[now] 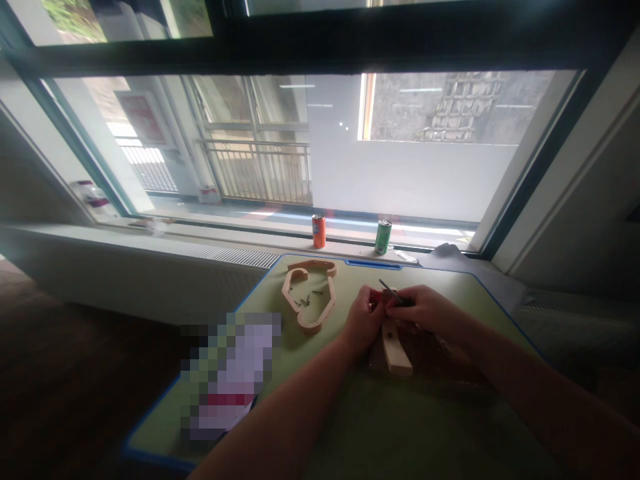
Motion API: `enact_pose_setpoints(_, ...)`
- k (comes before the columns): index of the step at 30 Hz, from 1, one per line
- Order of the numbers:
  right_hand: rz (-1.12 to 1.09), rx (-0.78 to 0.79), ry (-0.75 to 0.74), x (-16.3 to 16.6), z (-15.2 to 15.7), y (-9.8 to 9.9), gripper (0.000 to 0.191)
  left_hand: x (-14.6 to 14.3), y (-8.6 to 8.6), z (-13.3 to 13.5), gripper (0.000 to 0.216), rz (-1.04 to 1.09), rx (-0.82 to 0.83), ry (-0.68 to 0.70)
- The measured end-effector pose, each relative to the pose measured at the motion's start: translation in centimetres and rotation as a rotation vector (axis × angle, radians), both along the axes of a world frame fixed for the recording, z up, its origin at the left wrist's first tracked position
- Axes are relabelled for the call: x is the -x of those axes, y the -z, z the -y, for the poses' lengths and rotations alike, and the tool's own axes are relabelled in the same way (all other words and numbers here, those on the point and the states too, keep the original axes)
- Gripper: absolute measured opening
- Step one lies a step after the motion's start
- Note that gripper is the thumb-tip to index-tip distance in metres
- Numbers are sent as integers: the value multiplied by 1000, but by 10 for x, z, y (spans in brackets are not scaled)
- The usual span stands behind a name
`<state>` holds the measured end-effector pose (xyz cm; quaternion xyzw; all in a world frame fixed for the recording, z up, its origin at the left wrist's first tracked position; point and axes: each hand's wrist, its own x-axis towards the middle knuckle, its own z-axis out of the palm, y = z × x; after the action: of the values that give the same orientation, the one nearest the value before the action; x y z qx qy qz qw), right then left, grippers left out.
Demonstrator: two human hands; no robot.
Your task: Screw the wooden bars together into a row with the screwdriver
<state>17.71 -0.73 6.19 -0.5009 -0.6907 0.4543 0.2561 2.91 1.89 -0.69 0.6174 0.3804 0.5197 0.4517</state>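
Note:
My left hand [364, 316] is closed around the upper part of a pale wooden piece [399, 355]. The lower end of this piece points toward me, with a dark hole or screw visible in its face. Close beside it, my right hand [427, 308] pinches a slim, dark, pen-like metal tool [389, 289], its thin end pointing up and left. What kind of tool it is cannot be made out. Under the wood lies a dark brown board or mat [435, 357]. To the left, curved wooden pieces [327, 310] form a loose ring around several small screws [306, 301].
The green table [340, 413] has a blue edge and stands against the window sill. An orange can [319, 231] and a green can [383, 237] stand on the sill. A blurred-out pale object [240, 373] lies at the table's left. Grey cloth [453, 260] lies behind the right corner.

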Motion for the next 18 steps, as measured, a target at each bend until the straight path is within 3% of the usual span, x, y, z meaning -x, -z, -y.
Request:
enact_pose_setpoints(5, -80, 115, 16, 2, 3, 2, 21, -1, -2, 2, 31, 13, 12, 13)
enact_pose_setpoints(18, -155, 218, 76, 3, -2, 6, 24, 1, -3, 4, 32, -13, -26, 34)
